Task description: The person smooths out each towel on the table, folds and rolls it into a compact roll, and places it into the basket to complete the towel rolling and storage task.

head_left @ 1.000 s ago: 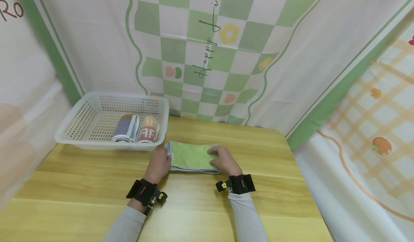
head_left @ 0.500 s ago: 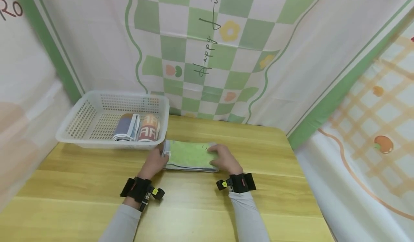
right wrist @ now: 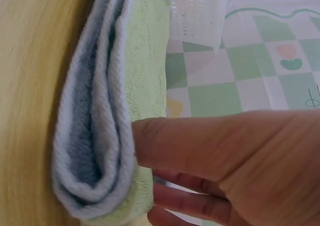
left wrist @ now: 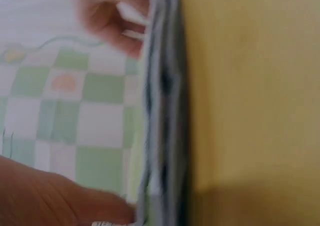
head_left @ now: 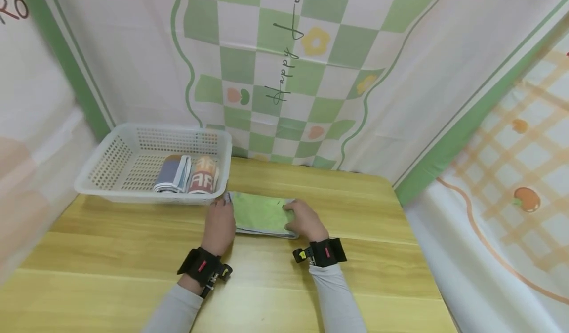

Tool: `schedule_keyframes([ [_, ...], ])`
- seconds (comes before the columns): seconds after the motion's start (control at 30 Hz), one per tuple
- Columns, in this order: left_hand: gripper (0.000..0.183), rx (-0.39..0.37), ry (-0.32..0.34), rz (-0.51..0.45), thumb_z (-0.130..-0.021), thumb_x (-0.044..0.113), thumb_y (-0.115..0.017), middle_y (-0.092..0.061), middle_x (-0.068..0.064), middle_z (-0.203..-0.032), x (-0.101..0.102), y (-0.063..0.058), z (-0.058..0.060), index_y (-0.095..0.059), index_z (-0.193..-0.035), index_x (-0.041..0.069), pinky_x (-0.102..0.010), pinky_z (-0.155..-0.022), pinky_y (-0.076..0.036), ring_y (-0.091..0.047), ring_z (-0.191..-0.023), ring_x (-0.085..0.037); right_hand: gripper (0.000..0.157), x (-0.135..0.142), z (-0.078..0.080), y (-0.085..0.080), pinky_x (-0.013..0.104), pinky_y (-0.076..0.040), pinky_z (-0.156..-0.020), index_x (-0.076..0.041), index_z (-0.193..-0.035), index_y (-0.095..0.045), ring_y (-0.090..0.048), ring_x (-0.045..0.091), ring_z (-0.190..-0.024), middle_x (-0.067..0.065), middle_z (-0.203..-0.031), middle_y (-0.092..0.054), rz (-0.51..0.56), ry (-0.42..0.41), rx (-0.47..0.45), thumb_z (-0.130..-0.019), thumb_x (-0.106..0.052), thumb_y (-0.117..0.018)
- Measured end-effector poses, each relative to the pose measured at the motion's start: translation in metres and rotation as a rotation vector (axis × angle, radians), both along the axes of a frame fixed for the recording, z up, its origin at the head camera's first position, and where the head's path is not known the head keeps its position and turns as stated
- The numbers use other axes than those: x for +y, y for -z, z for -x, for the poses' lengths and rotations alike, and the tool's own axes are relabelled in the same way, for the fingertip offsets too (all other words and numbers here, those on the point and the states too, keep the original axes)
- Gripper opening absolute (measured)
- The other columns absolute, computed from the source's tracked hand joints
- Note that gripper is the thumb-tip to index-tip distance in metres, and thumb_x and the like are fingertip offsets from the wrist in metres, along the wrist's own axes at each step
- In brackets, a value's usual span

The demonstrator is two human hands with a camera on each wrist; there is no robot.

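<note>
A light green folded towel [head_left: 262,214] with grey-blue edges lies on the wooden table, its layers stacked flat. At its left end is my left hand [head_left: 220,227], which holds that end. The left wrist view has the left thumb [left wrist: 95,203] against the layered edge, the other fingers being out of sight. My right hand [head_left: 307,220] grips the towel's right end with bent fingers. Seen from the right wrist, the thumb [right wrist: 170,142] presses the green face near the rounded fold, and the other fingers reach past its far edge.
A white plastic basket [head_left: 138,194] stands behind and left of the towel, near my left hand. Inside are a blue-grey folded towel [head_left: 169,175] and an orange and red rolled towel [head_left: 203,176]. A green-checked curtain [head_left: 284,76] hangs behind the table [head_left: 355,283].
My left hand shifts left with the towel's left end, then turns in over it and covers more of it. The right hand stays at the right end, moving only slightly.
</note>
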State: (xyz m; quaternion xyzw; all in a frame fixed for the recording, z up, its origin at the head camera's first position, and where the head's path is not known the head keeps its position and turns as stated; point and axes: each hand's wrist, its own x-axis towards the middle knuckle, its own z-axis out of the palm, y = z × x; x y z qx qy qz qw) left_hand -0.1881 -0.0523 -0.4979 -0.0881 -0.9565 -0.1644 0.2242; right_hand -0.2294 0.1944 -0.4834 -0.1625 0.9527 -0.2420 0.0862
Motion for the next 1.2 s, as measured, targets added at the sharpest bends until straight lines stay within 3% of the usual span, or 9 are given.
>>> schedule_keyframes([
  [0.1,0.003,0.047,-0.021,0.124,-0.078,-0.007,-0.069,-0.067,-0.021,-0.086,0.012,0.007,-0.002,-0.066,-0.078,-0.008,-0.045,-0.075,-0.052,-0.062,-0.082,-0.036,0.056,-0.001,-0.002,-0.003,0.050,-0.050,-0.103,0.000,-0.126,-0.069,-0.060,0.037,-0.121,0.018,-0.129,-0.065,-0.021,-0.002,-0.007,-0.073,-0.002,-0.087],
  [0.2,0.022,0.010,-0.033,0.174,-0.084,0.005,-0.073,-0.069,-0.028,-0.104,0.025,0.013,-0.007,-0.069,-0.093,-0.014,-0.049,-0.086,-0.054,-0.064,-0.101,-0.041,0.054,-0.003,-0.004,-0.005,0.049,-0.052,-0.099,-0.001,-0.123,-0.071,-0.063,0.036,-0.117,0.018,-0.125,-0.068,-0.064,-0.005,-0.007,-0.072,-0.007,-0.089],
  [0.33,0.053,-0.105,-0.036,0.139,-0.092,0.027,-0.073,-0.058,-0.037,-0.132,0.039,0.014,-0.014,-0.064,-0.117,-0.018,-0.058,-0.104,-0.046,-0.054,-0.127,-0.049,0.050,-0.007,-0.005,-0.006,0.048,-0.055,-0.094,-0.001,-0.116,-0.074,-0.066,0.034,-0.111,0.016,-0.119,-0.072,-0.128,-0.021,0.017,-0.072,-0.014,-0.091],
  [0.47,0.064,-0.195,-0.044,0.102,-0.096,0.040,-0.068,-0.051,-0.040,-0.138,0.048,0.010,-0.016,-0.060,-0.125,-0.017,-0.062,-0.109,-0.040,-0.047,-0.134,-0.051,0.046,-0.012,-0.006,-0.007,0.045,-0.057,-0.089,-0.001,-0.111,-0.075,-0.068,0.031,-0.105,0.014,-0.115,-0.073,-0.169,-0.022,0.031,-0.072,-0.018,-0.092],
  [0.6,0.071,-0.298,-0.009,0.063,-0.099,0.046,-0.060,-0.046,-0.043,-0.141,0.055,0.006,-0.016,-0.056,-0.131,-0.017,-0.064,-0.110,-0.038,-0.042,-0.137,-0.054,0.033,-0.018,-0.010,-0.011,0.036,-0.056,-0.072,-0.002,-0.094,-0.075,-0.064,0.020,-0.082,0.007,-0.095,-0.073,-0.216,-0.017,0.047,-0.072,-0.021,-0.091],
  [0.73,0.076,-0.389,0.051,0.039,-0.100,0.049,-0.057,-0.040,-0.045,-0.145,0.057,0.004,-0.010,-0.050,-0.137,-0.017,-0.067,-0.111,-0.035,-0.037,-0.139,-0.056,0.032,-0.026,-0.015,-0.016,0.028,-0.042,-0.054,-0.008,-0.071,-0.062,-0.048,0.013,-0.062,-0.001,-0.071,-0.057,-0.284,-0.039,0.098,-0.073,-0.025,-0.090],
  [0.87,0.080,-0.465,0.158,0.063,-0.097,0.048,-0.062,-0.033,-0.044,-0.149,0.049,0.002,0.002,-0.045,-0.141,-0.016,-0.069,-0.113,-0.030,-0.031,-0.143,-0.056,0.039,-0.034,-0.019,-0.018,0.026,-0.039,-0.049,-0.012,-0.065,-0.054,-0.044,0.012,-0.056,-0.002,-0.065,-0.051,-0.348,-0.055,0.110,-0.075,-0.029,-0.087],
  [1.03,0.081,-0.585,0.331,0.039,-0.096,0.042,-0.067,-0.023,-0.039,-0.158,0.034,0.000,0.023,-0.038,-0.149,-0.012,-0.068,-0.119,-0.020,-0.019,-0.150,-0.052,0.037,-0.034,-0.025,-0.021,0.025,-0.038,-0.048,-0.012,-0.067,-0.053,-0.044,0.011,-0.055,-0.004,-0.063,-0.048,-0.324,-0.048,-0.002,-0.075,-0.023,-0.088],
  [1.2,0.077,-0.636,0.421,-0.014,-0.096,0.034,-0.069,-0.020,-0.035,-0.162,0.029,-0.005,0.031,-0.037,-0.151,-0.009,-0.068,-0.120,-0.016,-0.014,-0.152,-0.050,0.054,-0.032,-0.030,-0.024,0.023,-0.026,-0.046,-0.017,-0.058,-0.039,-0.031,0.007,-0.049,-0.009,-0.055,-0.029,-0.240,-0.059,-0.103,-0.069,-0.015,-0.092],
])
